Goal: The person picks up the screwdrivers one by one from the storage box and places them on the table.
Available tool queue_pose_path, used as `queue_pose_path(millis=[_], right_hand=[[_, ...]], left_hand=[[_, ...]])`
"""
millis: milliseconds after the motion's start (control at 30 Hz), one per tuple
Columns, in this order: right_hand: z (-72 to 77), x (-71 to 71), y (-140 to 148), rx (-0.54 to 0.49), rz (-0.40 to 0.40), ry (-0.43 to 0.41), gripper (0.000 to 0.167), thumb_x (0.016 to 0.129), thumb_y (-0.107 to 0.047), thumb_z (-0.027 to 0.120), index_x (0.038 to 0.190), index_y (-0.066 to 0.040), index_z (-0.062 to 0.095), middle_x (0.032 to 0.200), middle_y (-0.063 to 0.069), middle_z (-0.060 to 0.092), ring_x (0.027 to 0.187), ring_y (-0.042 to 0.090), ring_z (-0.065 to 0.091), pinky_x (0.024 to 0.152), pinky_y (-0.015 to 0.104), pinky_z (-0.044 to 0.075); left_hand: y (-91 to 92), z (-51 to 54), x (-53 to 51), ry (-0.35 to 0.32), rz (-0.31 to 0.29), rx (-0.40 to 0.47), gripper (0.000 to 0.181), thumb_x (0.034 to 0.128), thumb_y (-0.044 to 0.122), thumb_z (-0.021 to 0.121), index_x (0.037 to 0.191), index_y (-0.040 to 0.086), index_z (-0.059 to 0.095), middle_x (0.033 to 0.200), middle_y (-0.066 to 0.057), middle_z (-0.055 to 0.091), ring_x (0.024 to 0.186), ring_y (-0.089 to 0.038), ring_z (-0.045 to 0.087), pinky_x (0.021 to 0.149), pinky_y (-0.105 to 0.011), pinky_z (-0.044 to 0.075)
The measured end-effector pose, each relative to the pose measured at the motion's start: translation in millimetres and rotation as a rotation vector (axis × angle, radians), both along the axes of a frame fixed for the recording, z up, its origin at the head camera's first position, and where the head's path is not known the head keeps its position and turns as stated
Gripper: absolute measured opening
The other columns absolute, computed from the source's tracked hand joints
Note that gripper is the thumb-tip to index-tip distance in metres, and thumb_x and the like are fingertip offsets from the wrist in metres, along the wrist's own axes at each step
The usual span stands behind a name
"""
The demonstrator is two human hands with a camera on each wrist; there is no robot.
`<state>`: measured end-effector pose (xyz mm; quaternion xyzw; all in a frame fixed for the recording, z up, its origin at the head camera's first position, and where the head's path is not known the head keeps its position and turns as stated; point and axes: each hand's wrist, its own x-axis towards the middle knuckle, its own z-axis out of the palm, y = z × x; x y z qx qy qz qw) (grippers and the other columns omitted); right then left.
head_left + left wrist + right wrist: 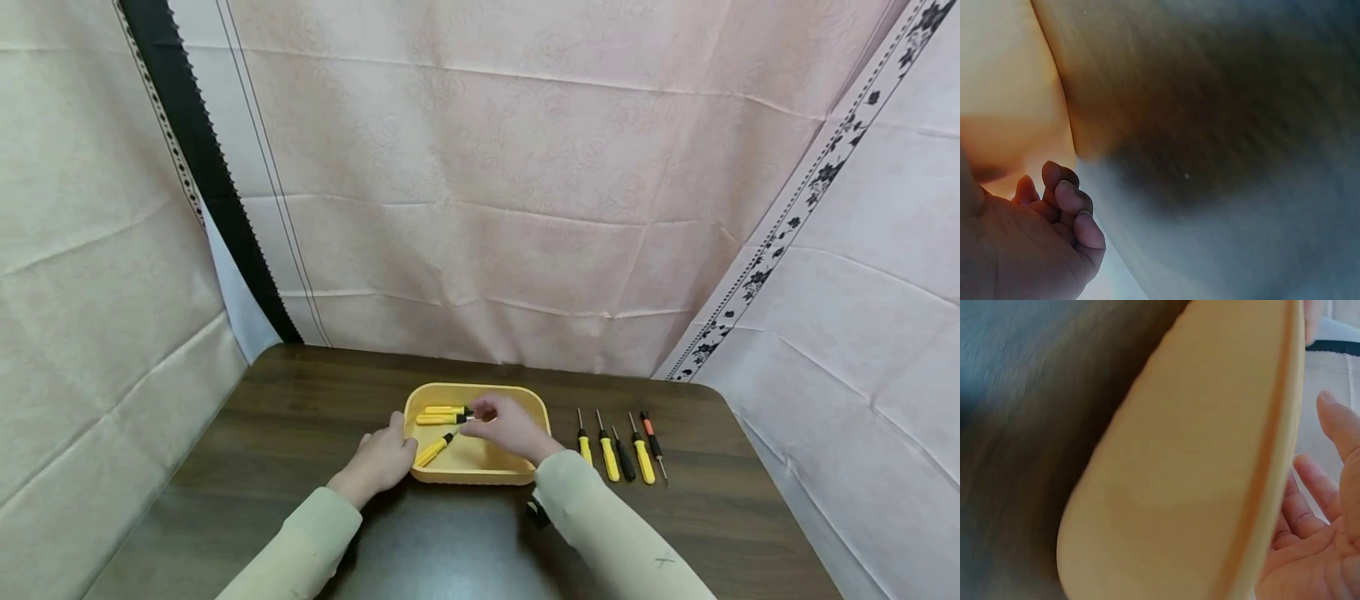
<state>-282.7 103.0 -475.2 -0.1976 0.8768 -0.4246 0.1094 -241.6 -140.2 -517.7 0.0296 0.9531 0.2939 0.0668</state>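
A yellow plastic tray (pixel 480 477) stands on the dark wooden table. Several yellow-handled screwdrivers (pixel 435 450) lie in its left half. My left hand (pixel 381 458) grips the tray's left rim; the left wrist view has its curled fingers (pixel 1075 200) beside the outer wall. Over the middle of the tray is my right hand (pixel 506 427), its fingertips close to the shaft of one screwdriver. Seen from the right wrist, thumb and fingers (pixel 1338 422) stand apart with nothing visible between them. The tray wall (pixel 1191 444) hides part of that hand.
To the right of the tray, several screwdrivers lie in a row: yellow-handled ones (pixel 642 462), a black one (pixel 625 460) and a red-and-black one (pixel 654 442). A small black object (pixel 537 513) shows under the right sleeve. Pale cloth (pixel 480 208) hangs behind the table (pixel 315 417).
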Motion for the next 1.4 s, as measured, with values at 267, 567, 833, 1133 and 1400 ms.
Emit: queue_pose_path(millis=[267, 567, 833, 1133, 1400], right_hand=[[-7.7, -2.7, -22, 0.044, 0.043, -0.014, 0.05, 0.082, -0.037, 0.077, 0.119, -0.006, 0.064, 0.115, 0.008, 0.064, 0.107, 0.023, 0.058, 0.091, 0.041, 0.045], [-17.5, -5.4, -33, 0.059, 0.071, -0.053, 0.048, 0.081, -0.034, 0.079, 0.118, -0.007, 0.065, 0.115, 0.005, 0.064, 0.107, 0.021, 0.057, 0.092, 0.04, 0.044], [-23.1, -2.4, -38, 0.113, 0.07, -0.092, 0.047, 0.079, -0.035, 0.08, 0.116, -0.01, 0.066, 0.11, 0.0, 0.065, 0.101, 0.016, 0.058, 0.09, 0.038, 0.045], [-25.6, -2.0, -37, 0.167, 0.071, -0.04, 0.026, 0.081, -0.022, 0.079, 0.102, -0.012, 0.069, 0.092, -0.007, 0.066, 0.084, 0.008, 0.059, 0.079, 0.03, 0.048], [-29.0, -0.7, -40, 0.208, 0.074, 0.029, 0.018, 0.08, -0.02, 0.08, 0.093, -0.011, 0.071, 0.079, -0.01, 0.063, 0.074, 0.006, 0.057, 0.072, 0.027, 0.047]], left_hand=[[-1.6, 2.0, -2.7, 0.006, -0.009, 0.019, 0.051, 0.0986, 0.03, 0.044, 0.137, -0.002, 0.033, 0.096, -0.01, 0.063, 0.084, -0.028, 0.049, 0.081, -0.046, 0.036], [-0.1, -0.1, -2.0, 0.0, -0.003, 0.016, 0.051, 0.0982, 0.03, 0.044, 0.137, -0.002, 0.033, 0.1, -0.011, 0.063, 0.086, -0.029, 0.05, 0.081, -0.047, 0.037], [-1.3, -0.9, -0.2, 0.003, -0.005, 0.017, 0.047, 0.0985, 0.03, 0.044, 0.133, -0.001, 0.036, 0.095, -0.01, 0.062, 0.087, -0.03, 0.05, 0.082, -0.048, 0.037], [-1.2, 0.0, 0.9, -0.013, 0.004, 0.014, 0.054, 0.0987, 0.03, 0.045, 0.14, -0.003, 0.031, 0.111, -0.015, 0.063, 0.094, -0.031, 0.051, 0.086, -0.05, 0.037], [-1.4, 0.4, 0.8, -0.003, 0.005, 0.017, 0.052, 0.0984, 0.03, 0.045, 0.137, -0.002, 0.033, 0.105, -0.014, 0.063, 0.091, -0.031, 0.052, 0.084, -0.048, 0.037]])
